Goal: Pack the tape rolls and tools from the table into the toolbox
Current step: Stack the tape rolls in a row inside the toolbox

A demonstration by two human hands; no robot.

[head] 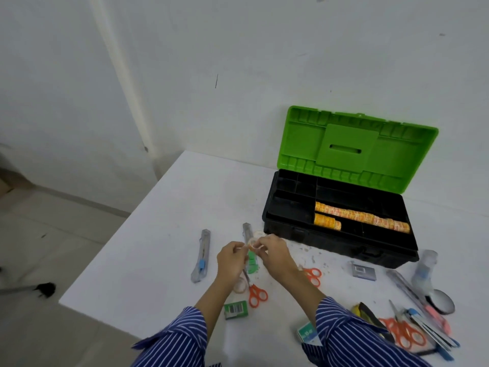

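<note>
Status: packing is under way and, on the evidence, well short of complete.

Toolbox stands open at the far right of the tabletop, green lid raised. Its tray holds two rows of orange-patterned tape rolls, a long row behind and a short row in front at the left. The remaining compartments appear unfilled, though their dark interiors are hard to read.

Both hands are raised together over the near-centre tabletop. The left hand and right hand each have fingers curled in a pinching grip on a small clear tape roll held between them, just left of the toolbox and not yet in it.

Outstanding on the tabletop:
- a utility knife to the left, a second one partly behind the hands;
- another clear roll and orange scissors near the left wrist;
- a second pair of scissors beside the right forearm;
- a small green box at the near edge;
- a crowded group of further scissors, knives and a dark tape roll at the near right.

Judgement: most items remain to be packed.
</note>
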